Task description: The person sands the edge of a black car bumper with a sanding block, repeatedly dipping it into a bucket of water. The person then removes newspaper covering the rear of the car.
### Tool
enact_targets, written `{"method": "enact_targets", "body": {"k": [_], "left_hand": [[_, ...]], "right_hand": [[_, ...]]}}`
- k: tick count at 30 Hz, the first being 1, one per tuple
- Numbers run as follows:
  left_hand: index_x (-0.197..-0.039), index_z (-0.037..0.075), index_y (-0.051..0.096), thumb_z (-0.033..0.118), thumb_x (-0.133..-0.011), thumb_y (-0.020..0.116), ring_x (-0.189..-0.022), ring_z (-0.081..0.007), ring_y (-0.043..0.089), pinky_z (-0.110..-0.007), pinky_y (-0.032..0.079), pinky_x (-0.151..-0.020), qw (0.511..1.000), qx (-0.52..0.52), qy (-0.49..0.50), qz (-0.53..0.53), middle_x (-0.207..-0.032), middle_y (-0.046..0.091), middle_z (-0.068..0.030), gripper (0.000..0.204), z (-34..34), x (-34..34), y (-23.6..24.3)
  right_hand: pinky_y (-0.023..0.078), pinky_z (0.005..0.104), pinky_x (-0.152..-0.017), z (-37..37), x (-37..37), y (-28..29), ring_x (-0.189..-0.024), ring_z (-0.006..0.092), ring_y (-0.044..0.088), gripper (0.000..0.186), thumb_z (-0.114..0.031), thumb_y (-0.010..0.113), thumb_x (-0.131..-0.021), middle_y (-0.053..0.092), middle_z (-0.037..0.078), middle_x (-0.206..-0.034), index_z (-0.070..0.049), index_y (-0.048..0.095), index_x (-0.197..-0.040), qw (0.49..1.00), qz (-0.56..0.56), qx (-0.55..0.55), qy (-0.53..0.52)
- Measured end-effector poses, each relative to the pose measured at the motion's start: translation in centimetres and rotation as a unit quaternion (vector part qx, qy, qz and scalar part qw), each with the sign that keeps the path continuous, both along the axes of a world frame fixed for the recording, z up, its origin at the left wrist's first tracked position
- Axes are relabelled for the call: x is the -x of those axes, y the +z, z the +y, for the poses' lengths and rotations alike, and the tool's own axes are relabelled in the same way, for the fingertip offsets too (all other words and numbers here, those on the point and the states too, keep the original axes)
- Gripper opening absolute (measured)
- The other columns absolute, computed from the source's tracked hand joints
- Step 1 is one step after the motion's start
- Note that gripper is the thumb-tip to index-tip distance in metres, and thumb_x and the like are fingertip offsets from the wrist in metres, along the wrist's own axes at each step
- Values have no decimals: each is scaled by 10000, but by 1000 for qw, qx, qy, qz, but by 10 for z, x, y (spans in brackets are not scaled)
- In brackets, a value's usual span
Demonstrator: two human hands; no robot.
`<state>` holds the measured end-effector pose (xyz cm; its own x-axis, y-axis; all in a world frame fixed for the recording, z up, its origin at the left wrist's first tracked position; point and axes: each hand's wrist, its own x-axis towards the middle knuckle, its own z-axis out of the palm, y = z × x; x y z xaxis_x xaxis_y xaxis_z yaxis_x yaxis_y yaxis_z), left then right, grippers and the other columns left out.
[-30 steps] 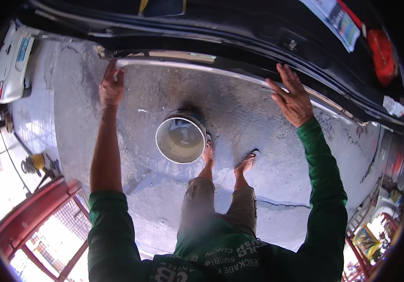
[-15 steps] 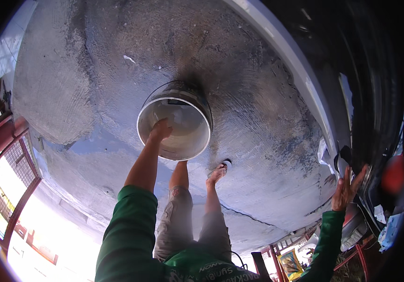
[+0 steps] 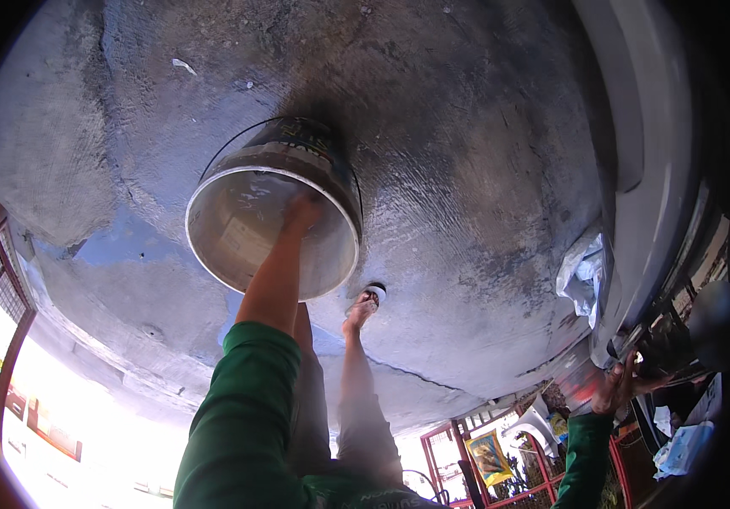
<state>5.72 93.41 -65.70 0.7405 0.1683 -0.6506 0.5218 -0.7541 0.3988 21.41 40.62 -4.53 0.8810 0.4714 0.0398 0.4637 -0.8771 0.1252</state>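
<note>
My left hand (image 3: 300,212) reaches down inside a large bucket (image 3: 229,229) with a pale inside, a dark outer wall and a thin wire handle. Cloudy liquid seems to lie at its bottom. The fingers of that hand are blurred, so I cannot make out whether they hold anything. Over at the lower right, my right hand (image 3: 616,388) rests with fingers apart against the dark, glossy side of what looks like a vehicle, beside its curved grey panel (image 3: 658,127). Nothing shows in that hand.
Rough, cracked concrete (image 3: 467,212) spreads around the bucket. A crumpled whitish plastic bag (image 3: 581,276) lies by the grey panel. My sandalled foot (image 3: 362,307) stands near the bucket. A red-framed mesh gate (image 3: 13,339) is at far left, and a yellow packet (image 3: 488,458) hangs behind.
My left hand has gone deeper into the bucket. The view has shifted, so the bucket appears larger and further left. My right hand appears lower, still against the dark surface.
</note>
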Motion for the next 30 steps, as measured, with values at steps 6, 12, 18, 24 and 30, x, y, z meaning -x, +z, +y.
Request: {"method": "enact_targets", "body": {"k": [6, 12, 18, 24, 30], "left_hand": [[-1072, 49, 658, 240, -1021, 652, -536, -145, 601, -295, 425, -411, 778, 408, 440, 188, -829, 655, -64, 198, 5, -20, 191], [-1209, 29, 673, 205, -1019, 675, -813, -180, 712, -319, 586, -668, 746, 421, 512, 70, -1000, 718, -84, 259, 37, -8, 295], [-1202, -12, 710, 145, -991, 687, -923, -176, 707, -336, 587, -803, 807, 359, 466, -54, -1063, 738, -93, 264, 48, -3, 317], [-1230, 27, 672, 103, -1009, 638, -875, -201, 730, -331, 595, -743, 744, 466, 477, -43, -1041, 735, -87, 237, 28, -16, 381], [-1322, 31, 619, 81, -1033, 570, -1057, -253, 717, -425, 595, -901, 662, 569, 482, -72, -1181, 719, -120, 297, 38, -10, 398]], "right_hand": [[125, 603, -1244, -4, 3, 20, -1579, 431, 117, 418, -446, 512, -1087, 107, 270, -1715, -204, 748, -1333, 997, -60, 47, -4], [137, 574, -1243, 19, -3, 6, -1569, 394, 161, 397, -463, 529, -1079, 192, 244, -1701, -246, 766, -1313, 994, -100, 21, -27], [161, 602, -1236, 39, -3, 12, -1572, 375, 182, 401, -558, 494, -1071, 244, 138, -1701, -368, 746, -1319, 991, -106, -15, -78], [157, 622, -1254, 37, 2, 26, -1594, 360, 177, 379, -497, 505, -1079, 277, 120, -1705, -326, 750, -1311, 992, -72, -79, -74], [427, 512, -1170, 84, 40, 16, -1448, 358, 473, 318, -164, 530, -1091, 542, 162, -1524, -89, 691, -1353, 926, 61, -365, -72]]}}
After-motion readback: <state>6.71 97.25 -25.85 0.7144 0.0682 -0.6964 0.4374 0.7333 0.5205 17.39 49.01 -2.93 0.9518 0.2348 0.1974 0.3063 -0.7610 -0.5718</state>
